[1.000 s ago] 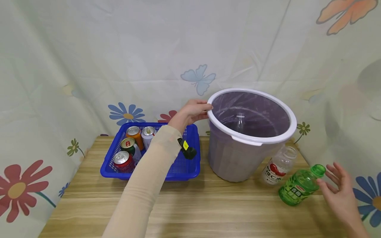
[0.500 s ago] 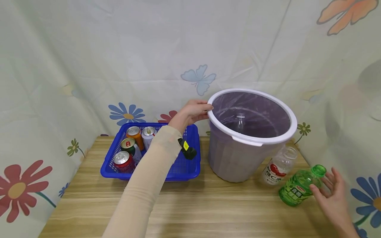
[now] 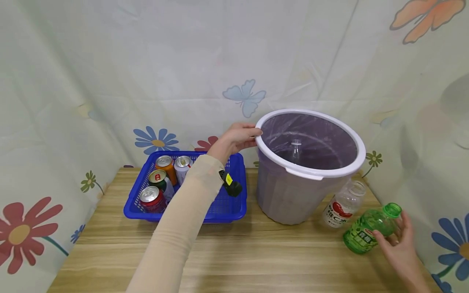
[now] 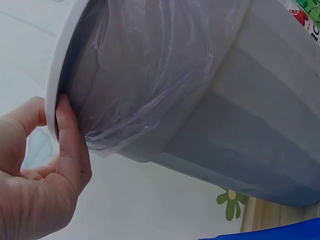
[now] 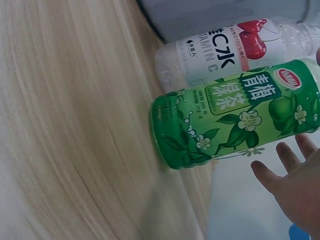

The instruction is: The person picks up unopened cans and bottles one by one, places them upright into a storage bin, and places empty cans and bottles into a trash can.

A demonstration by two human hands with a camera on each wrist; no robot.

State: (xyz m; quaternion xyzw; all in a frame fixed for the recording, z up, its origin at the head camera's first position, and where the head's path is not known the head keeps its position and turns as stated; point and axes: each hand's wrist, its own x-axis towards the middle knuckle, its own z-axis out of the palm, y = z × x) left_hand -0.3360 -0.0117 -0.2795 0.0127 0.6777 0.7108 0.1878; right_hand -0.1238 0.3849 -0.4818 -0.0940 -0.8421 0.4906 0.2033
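My left hand (image 3: 238, 137) pinches the white rim of a grey trash bin (image 3: 289, 193). In the left wrist view its fingers (image 4: 70, 140) tuck under the rim, beside the thin plastic bag lining. At the right, my right hand (image 3: 399, 244) is around the upper part of a green tea bottle (image 3: 366, 232), which stands uncapped on the table. In the right wrist view the fingers (image 5: 267, 176) are spread and a small gap separates them from the bottle. A clear bottle (image 3: 338, 209) with a cherry label stands just behind, close to the bin.
A blue plastic basket (image 3: 239, 207) at the left holds several drink cans (image 3: 157, 177). Inside the bin a clear bottle (image 3: 296, 150) stands up. The wooden table (image 3: 264, 260) stretches in front; a flowered curtain (image 3: 183, 73) hangs behind and at both sides.
My right hand has moved left, closer around the green tea bottle. My left hand and the bin have stayed in place.
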